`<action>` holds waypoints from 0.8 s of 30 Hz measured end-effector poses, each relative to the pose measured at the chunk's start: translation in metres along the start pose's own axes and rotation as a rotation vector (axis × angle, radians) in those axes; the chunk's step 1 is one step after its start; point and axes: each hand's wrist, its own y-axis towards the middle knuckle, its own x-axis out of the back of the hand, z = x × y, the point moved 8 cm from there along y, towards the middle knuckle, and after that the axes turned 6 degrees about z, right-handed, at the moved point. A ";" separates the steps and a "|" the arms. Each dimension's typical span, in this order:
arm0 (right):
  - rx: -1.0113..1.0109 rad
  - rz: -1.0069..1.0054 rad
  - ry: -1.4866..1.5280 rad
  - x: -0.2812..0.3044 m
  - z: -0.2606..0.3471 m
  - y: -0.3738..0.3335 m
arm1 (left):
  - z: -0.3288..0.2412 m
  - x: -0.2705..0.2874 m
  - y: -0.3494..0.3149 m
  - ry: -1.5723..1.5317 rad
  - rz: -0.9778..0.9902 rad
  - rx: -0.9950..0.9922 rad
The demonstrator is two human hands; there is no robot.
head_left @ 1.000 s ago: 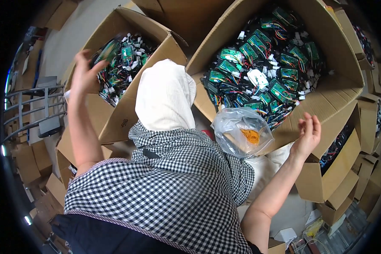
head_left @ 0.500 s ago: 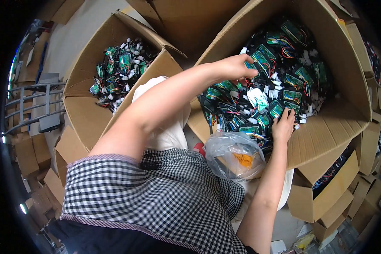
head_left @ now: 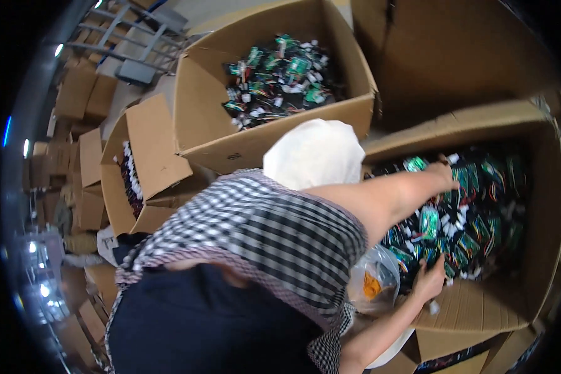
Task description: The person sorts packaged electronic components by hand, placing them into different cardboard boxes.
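Both my hands are over a large cardboard box [head_left: 480, 315] at the right, heaped with green circuit boards with coloured wires and white connectors. My left hand [head_left: 441, 174] reaches in across the near side, its fingers bent down among the boards; whatever they grip is hidden. Close to the box's front edge, my right hand [head_left: 430, 282] touches the heap with thumb and forefinger apart, beside a circuit board [head_left: 449, 269]. A paler board on a white case [head_left: 429, 222] lies on the heap between my hands.
A clear plastic bag [head_left: 380, 293] with something orange inside sits against the box's near left corner. Another cardboard box [head_left: 196, 93] of circuit boards stands at the upper left, and a smaller open carton [head_left: 159, 149] left of it. A grey metal frame [head_left: 128, 47] is behind.
The whole view has swung left, so boxes and hands appear farther right and lower. My left hand remains among the boards, and my right hand's fingers have drawn in a little.
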 end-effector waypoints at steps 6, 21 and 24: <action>-0.068 -0.189 0.015 0.050 0.017 -0.043 | 0.014 0.009 -0.046 -0.487 0.070 0.264; 0.115 -0.534 1.556 0.111 0.103 -0.101 | -0.026 0.044 -0.267 -0.656 0.346 -0.749; 0.045 -0.604 1.082 0.115 0.098 -0.107 | -0.035 0.039 -0.275 -0.699 0.330 -0.934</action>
